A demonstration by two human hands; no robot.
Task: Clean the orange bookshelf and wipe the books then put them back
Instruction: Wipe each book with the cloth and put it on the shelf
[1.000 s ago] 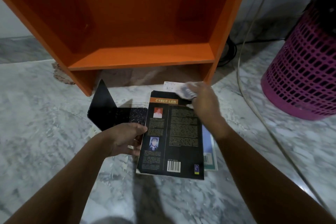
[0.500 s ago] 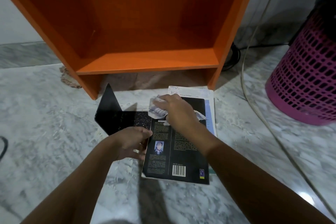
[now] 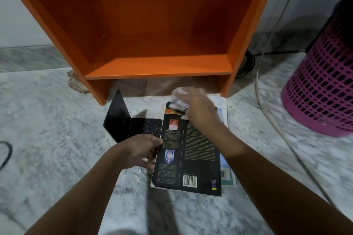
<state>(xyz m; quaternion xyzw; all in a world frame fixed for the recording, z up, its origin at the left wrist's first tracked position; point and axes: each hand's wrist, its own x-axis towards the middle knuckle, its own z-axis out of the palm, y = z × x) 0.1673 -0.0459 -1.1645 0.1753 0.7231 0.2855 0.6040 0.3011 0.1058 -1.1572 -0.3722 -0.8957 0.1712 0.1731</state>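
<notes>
Black book [image 3: 198, 156] lies beneath cloth [image 3: 178, 101] in right hand [image 3: 200, 109].

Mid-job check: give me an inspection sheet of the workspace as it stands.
Surface: marble floor, pale flecks scattered.
Job's things: orange bookshelf; black book back cover up, atop a lighter book; cloth at its top edge.
Clutter: black bookend, brown rag beside shelf.
Hands: left hand grips black book's edge; right hand holds cloth, blurred.
Cables: white cable right; black cable behind shelf; dark cord at left edge.
Surroundings: pink basket, wall.
</notes>
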